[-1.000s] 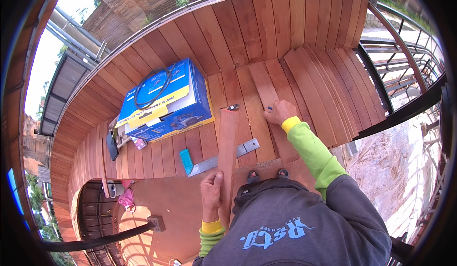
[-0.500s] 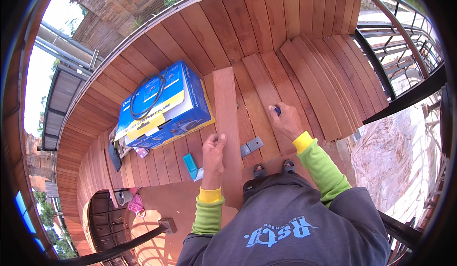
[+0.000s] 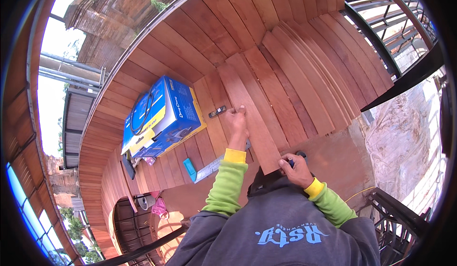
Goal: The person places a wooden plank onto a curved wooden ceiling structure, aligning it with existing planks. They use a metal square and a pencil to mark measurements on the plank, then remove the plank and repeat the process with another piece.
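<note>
A reddish-brown wooden board [image 3: 252, 118] lies slantwise over the deck planks, its near end close to my body. My left hand [image 3: 236, 123] grips its left edge around the middle, thumb on top. My right hand [image 3: 299, 171] is closed at its near end, with a small dark blue object [image 3: 291, 162] between the fingers; its kind is unclear. Left of the board rests a try square with a teal handle [image 3: 190, 169] and a metal blade [image 3: 209, 169], partly hidden by my left arm. A small black object [image 3: 217, 112] sits near my left fingertips.
A blue and yellow cardboard box [image 3: 164, 116] with a black cable [image 3: 142, 116] on it stands to the left. Several loose boards [image 3: 314, 71] are stacked at the right. A metal railing [image 3: 395, 23] runs beyond them. Pink cloth [image 3: 160, 208] hangs at lower left.
The board has turned and shifted, its near end swinging right. My left hand has moved farther out and right along it. My right hand has come back from the deck to the near end.
</note>
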`<state>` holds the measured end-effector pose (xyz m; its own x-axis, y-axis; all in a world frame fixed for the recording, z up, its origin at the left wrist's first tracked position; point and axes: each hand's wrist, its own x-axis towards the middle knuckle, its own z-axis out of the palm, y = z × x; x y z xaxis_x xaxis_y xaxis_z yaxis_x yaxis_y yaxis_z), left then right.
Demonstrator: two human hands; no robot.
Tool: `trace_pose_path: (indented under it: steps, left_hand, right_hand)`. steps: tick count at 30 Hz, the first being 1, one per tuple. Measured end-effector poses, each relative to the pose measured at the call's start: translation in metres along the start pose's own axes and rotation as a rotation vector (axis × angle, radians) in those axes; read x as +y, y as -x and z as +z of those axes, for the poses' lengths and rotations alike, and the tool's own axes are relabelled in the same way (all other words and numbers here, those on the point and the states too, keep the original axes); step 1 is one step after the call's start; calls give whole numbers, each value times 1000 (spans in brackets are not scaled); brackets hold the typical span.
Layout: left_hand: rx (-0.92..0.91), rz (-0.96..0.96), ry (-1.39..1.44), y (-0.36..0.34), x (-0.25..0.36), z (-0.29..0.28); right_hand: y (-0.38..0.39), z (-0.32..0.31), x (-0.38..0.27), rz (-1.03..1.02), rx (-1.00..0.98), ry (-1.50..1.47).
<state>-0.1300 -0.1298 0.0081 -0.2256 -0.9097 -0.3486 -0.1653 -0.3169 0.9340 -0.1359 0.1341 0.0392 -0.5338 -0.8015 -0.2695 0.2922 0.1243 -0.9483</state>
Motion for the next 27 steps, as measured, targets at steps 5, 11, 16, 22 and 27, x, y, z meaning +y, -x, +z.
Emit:
trace_pose_path:
  steps: [5, 11, 16, 22, 27]
  left_hand:
    - [15, 55, -63, 3, 5, 12]
    - [33, 160, -194, -2, 21, 28]
    - [10, 162, -286, -6, 25, 36]
    - [-4, 189, -230, -22, 6, 39]
    - [39, 203, -317, -18, 11, 45]
  right_hand:
    - [-4, -7, 9, 68, 17, 8]
    - [-15, 4, 7, -19, 167, 4]
    - [-21, 9, 3, -10, 233, -45]
    - [-22, 8, 4, -7, 258, -76]
    - [-24, 4, 5, -10, 269, -58]
